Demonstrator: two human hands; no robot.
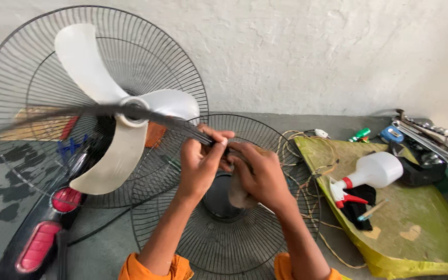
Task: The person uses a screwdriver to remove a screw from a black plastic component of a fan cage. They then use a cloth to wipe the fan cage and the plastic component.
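1. Front fan guard (219, 243), black wire, lies flat on the grey bench (6, 171), under both hands; the rear guard (22, 67) with white blade (112, 150) leans on the wall behind.
2. Guard rim band (68, 111), thin and black: step in hand appears to be wiping it; continuing likely calls for sliding along it.
3. Left hand (199, 165): closed, pinching the band.
4. Right hand (259, 176): curled shut on a brownish rag (238, 197).

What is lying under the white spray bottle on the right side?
The white spray bottle lies on a yellow-green board. A black cloth lies partly under its red trigger end. How far the cloth reaches beneath the bottle is covered.
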